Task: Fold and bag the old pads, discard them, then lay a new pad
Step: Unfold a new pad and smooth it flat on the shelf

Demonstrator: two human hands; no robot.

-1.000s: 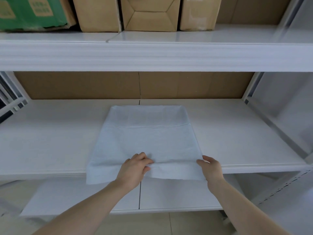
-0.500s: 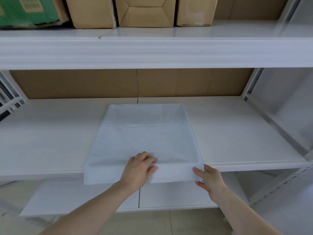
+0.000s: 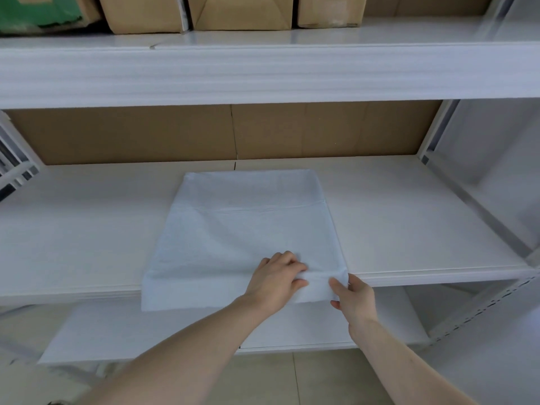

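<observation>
Hands closed in: your left hand slid right along the pad and your right hand pinched its corner. Both gripped the front edge overhanging the shelf, so folding looked about to start.

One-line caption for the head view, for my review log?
Both hands, left and right, grip the front edge of a pale blue pad overhanging a white shelf.

One head-worn wide-angle camera looks forward and down, close to the middle shelf, forearms entering from below.

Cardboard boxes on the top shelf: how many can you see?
3 plain ones: left, middle, right, side by side. A green-printed box sits further left; more may be out of frame.
</observation>
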